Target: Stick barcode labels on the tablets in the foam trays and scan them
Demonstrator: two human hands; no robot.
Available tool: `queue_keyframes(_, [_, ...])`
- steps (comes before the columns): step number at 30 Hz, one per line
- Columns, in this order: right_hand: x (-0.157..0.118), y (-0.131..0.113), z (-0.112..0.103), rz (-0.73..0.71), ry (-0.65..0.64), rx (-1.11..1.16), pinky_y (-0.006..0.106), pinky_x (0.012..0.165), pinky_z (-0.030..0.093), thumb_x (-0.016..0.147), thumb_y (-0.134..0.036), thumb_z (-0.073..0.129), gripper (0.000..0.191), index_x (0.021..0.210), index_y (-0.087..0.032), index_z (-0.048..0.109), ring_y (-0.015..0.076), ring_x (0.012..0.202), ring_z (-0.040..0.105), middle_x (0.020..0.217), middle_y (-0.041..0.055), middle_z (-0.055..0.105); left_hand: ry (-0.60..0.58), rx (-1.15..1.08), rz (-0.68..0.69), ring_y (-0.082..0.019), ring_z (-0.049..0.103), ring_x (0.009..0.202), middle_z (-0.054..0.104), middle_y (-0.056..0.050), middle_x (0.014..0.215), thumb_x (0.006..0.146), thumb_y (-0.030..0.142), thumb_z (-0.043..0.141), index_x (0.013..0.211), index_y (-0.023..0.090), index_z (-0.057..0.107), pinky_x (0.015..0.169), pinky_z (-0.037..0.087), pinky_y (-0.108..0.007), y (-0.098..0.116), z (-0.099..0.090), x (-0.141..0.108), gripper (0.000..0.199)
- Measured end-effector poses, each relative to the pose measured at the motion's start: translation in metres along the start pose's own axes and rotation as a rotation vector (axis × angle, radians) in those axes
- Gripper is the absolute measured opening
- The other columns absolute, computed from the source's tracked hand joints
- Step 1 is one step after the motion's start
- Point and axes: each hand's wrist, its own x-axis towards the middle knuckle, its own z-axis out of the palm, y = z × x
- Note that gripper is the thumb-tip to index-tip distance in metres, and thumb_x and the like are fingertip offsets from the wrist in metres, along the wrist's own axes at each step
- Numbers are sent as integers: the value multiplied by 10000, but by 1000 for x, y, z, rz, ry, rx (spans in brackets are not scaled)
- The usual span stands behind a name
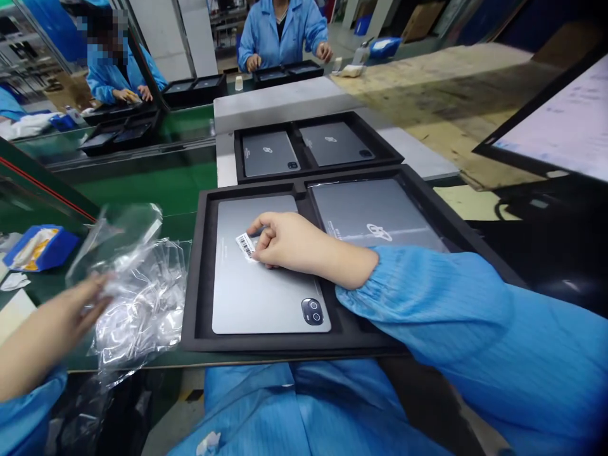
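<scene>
My right hand (285, 239) pinches a small white barcode label (246, 246) over the back of a grey tablet (256, 297). Whether the label touches the tablet is hard to tell. This tablet lies back up, its camera block near me, in the left compartment of a black foam tray (192, 316). A second tablet (361, 209), with a logo and a glossy clear film, fills the right compartment, partly under my forearm. At the left, my left hand (71, 316), blurred by motion, has its fingertips closed on a clear plastic bag (114, 244) above a heap of such bags (147, 297).
Behind lies another black tray (240, 152) with two tablets. A blue box (42, 247) sits at the left, and a monitor (560, 120) leans in at the right. Two co-workers in blue work at trays across the green bench (142, 187).
</scene>
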Motion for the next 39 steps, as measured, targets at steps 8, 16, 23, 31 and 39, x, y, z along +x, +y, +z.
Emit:
queue_keyframes(8, [-4, -10, -1, 26, 8, -33, 235, 524, 458, 648, 79, 685, 284, 762, -181, 688, 118, 524, 606, 598, -51, 657, -432, 193, 2, -380, 644, 1201, 660, -149, 1333, 910, 710, 318, 1306, 169, 656, 1048, 495, -496, 19, 32, 10, 751])
queue_keyframes(16, [-4, -6, -12, -66, 145, 429, 195, 416, 404, 843, -198, 766, 187, 726, -170, 622, 92, 455, 573, 553, -21, 600, -67, -43, 834, -204, 678, 921, 731, -79, 996, 1023, 318, 409, 1028, 175, 701, 838, 527, -323, 169, -2, 37, 326])
queue_keyframes(23, [-8, -11, -65, -122, 575, 284, 212, 492, 431, 843, -93, 689, 180, 687, -156, 626, 109, 524, 603, 578, -4, 598, -310, 208, 1406, -343, 413, 1421, 503, -205, 1484, 1025, 495, 418, 1357, 104, 538, 1157, 328, -636, 252, 91, 81, 526])
queue_keyframes(31, [20, 18, -77, -40, 574, 70, 294, 573, 530, 716, -112, 786, 271, 936, -169, 638, 183, 556, 633, 604, 3, 635, 190, -134, 1491, -241, 644, 972, 690, -112, 976, 1066, 428, 273, 946, 160, 654, 971, 478, -483, 240, 45, 88, 481])
queue_keyframes(39, [1, 0, -29, -225, 183, -150, 302, 640, 522, 555, -205, 937, 327, 624, -199, 617, 230, 656, 660, 536, 11, 614, 512, -570, 1128, -218, 635, 985, 652, -28, 892, 1043, 429, 372, 825, 207, 658, 908, 503, -469, 222, 31, 70, 422])
